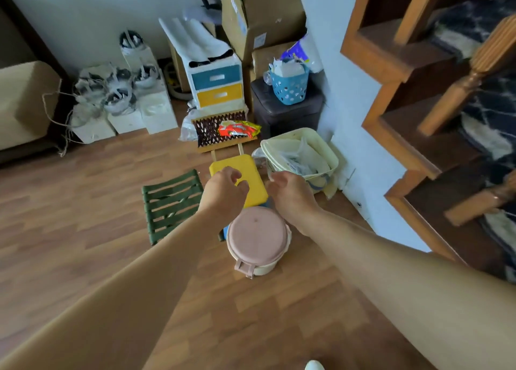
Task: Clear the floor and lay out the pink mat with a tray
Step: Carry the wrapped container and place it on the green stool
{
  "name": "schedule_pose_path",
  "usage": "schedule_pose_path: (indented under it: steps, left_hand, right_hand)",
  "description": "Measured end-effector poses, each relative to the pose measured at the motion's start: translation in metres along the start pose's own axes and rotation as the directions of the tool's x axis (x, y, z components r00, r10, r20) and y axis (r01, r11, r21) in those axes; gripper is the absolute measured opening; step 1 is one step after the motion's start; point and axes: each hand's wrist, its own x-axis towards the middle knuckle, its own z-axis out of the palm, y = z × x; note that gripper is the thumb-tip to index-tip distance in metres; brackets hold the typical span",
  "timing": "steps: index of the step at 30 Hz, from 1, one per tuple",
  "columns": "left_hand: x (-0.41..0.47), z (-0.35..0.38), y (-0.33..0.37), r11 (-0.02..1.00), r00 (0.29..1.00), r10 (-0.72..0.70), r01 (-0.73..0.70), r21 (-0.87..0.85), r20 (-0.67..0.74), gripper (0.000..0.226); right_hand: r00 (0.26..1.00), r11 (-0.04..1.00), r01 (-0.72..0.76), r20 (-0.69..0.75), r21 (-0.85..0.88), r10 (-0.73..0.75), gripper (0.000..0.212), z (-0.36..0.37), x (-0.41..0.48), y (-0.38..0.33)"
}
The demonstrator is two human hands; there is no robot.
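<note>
A: what can't we see?
B: we see no pink mat and no tray anywhere, so we can't place them. yellow stool (245,171) is partly hidden under our left hand (223,191), its legs out of sight. a blue thing (223,234) pokes out beside the pink-lidded container (258,237), can't tell what it is. white shape at the bottom edge is cut off

A: hands?
B: both reach out over the wood floor (83,202). left hand above the yellow stool top, fingers curled loose and apart, gripping nothing. right hand (293,193) just right of the stool, fingers half bent, empty. contact with the stool: can't tell

A: floor clutter?
B: green slatted folding chair (171,204) lies flat left of the stool. container stands near us, latch facing us. cream bin (304,154) with plastic bags sits by the wall, a snack packet (238,129) on the woven stool (220,130) behind
</note>
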Motion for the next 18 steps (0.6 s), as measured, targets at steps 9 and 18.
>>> schedule_pose_path:
  steps: [9, 18]
  left_hand:
    - [-0.100, -0.033, 0.092, 0.947, 0.929, 0.304, -0.319, 0.043, 0.210, 0.020]
    - [-0.252, 0.024, 0.170, 0.750, 0.631, 0.618, -0.652, -0.111, 0.469, 0.018]
  right_hand:
    - [0.956, 0.991, -0.048, -0.283, 0.126, 0.082, 0.040, -0.072, -0.141, -0.036]
    - [0.637, 0.922, -0.066, -0.695, 0.381, 0.332, 0.029, -0.147, -0.313, 0.022]
